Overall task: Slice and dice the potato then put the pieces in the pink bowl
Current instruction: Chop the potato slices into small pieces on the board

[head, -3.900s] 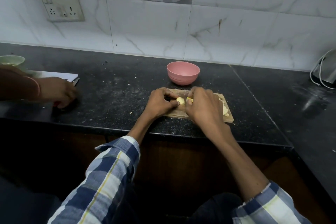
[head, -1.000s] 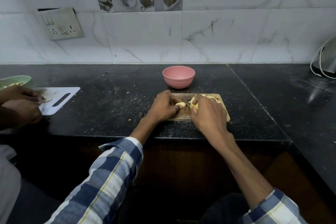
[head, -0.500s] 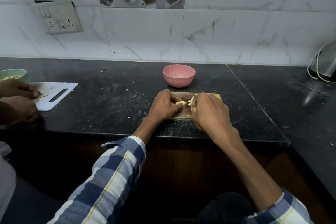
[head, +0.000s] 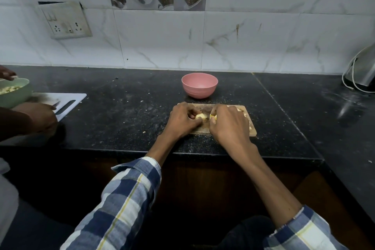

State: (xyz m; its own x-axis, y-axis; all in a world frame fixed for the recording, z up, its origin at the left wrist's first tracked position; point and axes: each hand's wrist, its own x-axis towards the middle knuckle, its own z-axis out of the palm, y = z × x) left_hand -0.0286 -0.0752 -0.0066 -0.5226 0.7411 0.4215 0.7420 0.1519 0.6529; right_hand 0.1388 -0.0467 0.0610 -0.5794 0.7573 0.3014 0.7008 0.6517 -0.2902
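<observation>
Head view: potato piece [head: 199, 116] on the wooden cutting board [head: 250, 129], pinched by the curled fingers of the left hand [head: 183, 120]; right hand [head: 228, 125] curls around a yellowish item, indistinct. Pink bowl [head: 199, 85] stands just behind the board on the black counter [head: 121, 115].

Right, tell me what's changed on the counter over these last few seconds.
Little at the wooden board: left hand and right hand stay hunched over the potato, fingers gripping it. At far left, the other person's hand has reached to the green bowl. The pink bowl remains empty.
</observation>
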